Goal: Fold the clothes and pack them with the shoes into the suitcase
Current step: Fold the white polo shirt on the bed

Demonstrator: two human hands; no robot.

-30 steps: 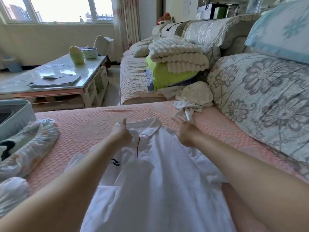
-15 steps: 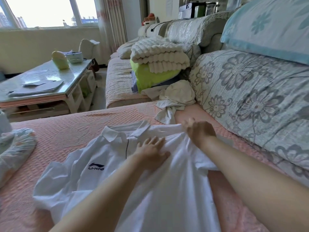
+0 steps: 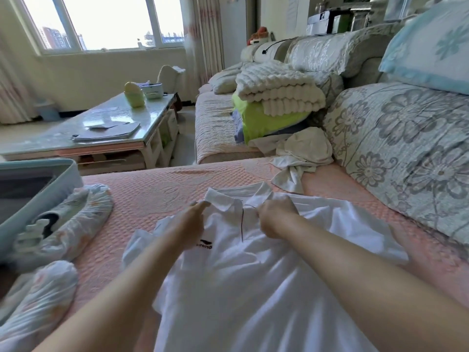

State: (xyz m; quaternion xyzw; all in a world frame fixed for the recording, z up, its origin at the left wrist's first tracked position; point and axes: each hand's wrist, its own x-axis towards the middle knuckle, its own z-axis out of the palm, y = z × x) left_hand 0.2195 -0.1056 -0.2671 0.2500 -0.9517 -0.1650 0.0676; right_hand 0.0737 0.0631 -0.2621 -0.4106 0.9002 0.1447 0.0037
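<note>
Progress is early. The white polo shirt (image 3: 253, 275) lies spread front-up and unfolded on the pink sofa cover (image 3: 157, 194). The two cloth-covered shoes (image 3: 73, 219) lie at near left beside the open suitcase (image 3: 38, 189), unpacked, and a crumpled garment (image 3: 302, 153) waits at far right. Half a second earlier the left hand (image 3: 189, 224) lay flat on the chest. It now reaches the collar, fingers together, though motion blur hides any grip. The right hand (image 3: 275, 215), curled on the collar, has come in from the shoulder.

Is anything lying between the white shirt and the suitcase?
Yes. Two covered shoes lie between the white shirt and the suitcase: the farther shoe against its wall, the nearer shoe at the bottom left. Nothing separates the left hand and the right hand from the shirt; both hold its collar.
</note>
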